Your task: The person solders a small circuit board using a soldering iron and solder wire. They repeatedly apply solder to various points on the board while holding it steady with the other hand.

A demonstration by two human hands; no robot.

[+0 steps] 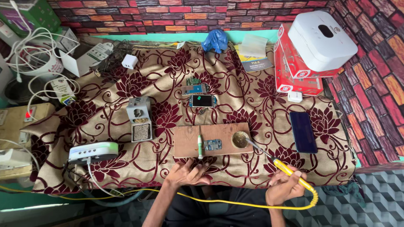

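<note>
Gripping a yellow soldering iron (292, 173), the right hand (284, 187) is dipping its tip into the small round tin (240, 139) on the wooden board (187, 141); the left hand (185, 173) is resting empty, fingers loose, at the bench (105, 138) edge.

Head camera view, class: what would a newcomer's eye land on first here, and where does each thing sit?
First, the right hand at the bottom right, holding a yellow soldering iron with its tip dipped in a small round tin on a wooden board. The left hand rests at the board's near edge, below a small circuit board. At the top right, a white box tops red cartons.
</note>
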